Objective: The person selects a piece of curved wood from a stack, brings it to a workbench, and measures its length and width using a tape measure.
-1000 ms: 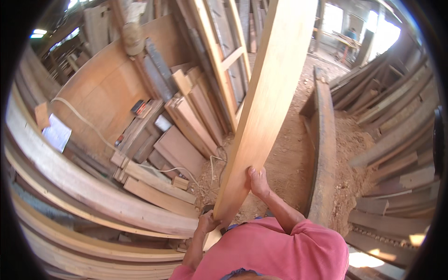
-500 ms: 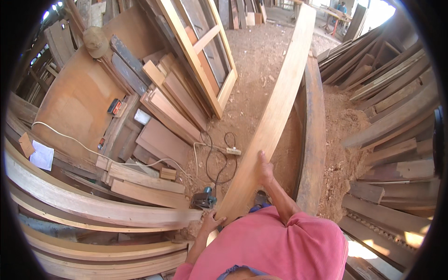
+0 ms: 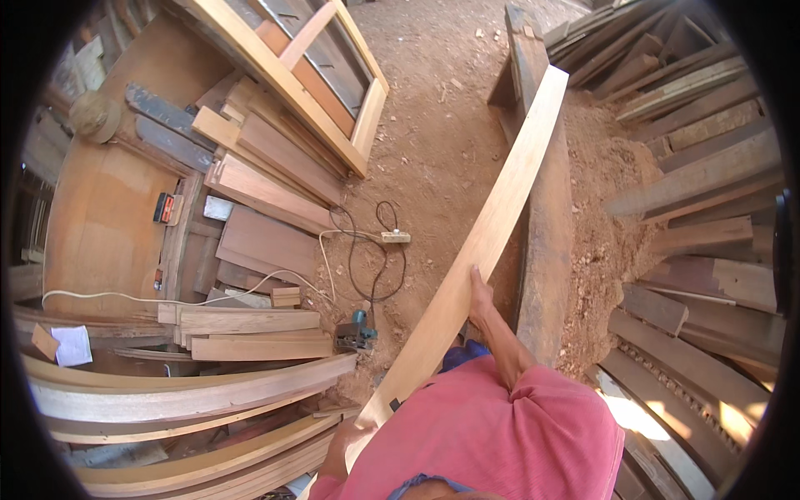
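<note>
Hands [image 3: 481,296] on plank [image 3: 500,208], right extended, left back

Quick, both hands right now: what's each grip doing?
Left hand: at the board's near end; fingers mostly hidden, so its grip cannot be told.
Right hand: closed on the board's edge, thumb on top.

Power tool [image 3: 357,332] left of the plank [image 3: 460,283]
</note>
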The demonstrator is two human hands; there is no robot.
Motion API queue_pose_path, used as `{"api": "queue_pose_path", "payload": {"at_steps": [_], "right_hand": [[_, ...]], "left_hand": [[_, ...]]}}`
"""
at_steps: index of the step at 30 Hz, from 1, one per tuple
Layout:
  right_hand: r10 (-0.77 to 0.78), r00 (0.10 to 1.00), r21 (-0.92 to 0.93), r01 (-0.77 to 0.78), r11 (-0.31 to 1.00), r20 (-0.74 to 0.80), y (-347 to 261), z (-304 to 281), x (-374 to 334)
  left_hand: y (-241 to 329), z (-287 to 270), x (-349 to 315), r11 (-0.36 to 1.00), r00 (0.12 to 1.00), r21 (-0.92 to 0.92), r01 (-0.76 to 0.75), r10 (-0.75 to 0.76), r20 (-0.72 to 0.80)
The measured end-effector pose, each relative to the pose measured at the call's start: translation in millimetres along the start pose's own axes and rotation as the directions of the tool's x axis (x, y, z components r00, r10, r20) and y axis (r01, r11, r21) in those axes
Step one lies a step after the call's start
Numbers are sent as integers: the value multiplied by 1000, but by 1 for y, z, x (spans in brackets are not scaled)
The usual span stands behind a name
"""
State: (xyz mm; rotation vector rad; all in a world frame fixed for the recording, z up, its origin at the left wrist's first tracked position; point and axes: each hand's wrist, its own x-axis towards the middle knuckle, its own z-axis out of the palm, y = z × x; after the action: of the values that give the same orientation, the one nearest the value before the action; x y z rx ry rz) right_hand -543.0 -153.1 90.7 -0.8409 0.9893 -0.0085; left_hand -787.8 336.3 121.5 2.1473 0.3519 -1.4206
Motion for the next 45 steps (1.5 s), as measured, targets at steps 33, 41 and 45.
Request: {"api": "queue_pose_path", "payload": {"at_steps": [33, 41, 45], "right_hand": [[132, 987, -93, -140, 986, -94, 41, -21, -30], [49, 997, -186, -58, 981, -52, 63, -40, -11], [56, 995, -187, -70, 980, -80, 64, -47, -10]], "left_hand": [[35, -53, 56, 995, 993, 2, -100, 99, 56], [-31, -26, 38, 993, 996, -116, 19, -29, -84], [-12, -22, 27, 989, 995, -135, -61, 50, -88]]}}
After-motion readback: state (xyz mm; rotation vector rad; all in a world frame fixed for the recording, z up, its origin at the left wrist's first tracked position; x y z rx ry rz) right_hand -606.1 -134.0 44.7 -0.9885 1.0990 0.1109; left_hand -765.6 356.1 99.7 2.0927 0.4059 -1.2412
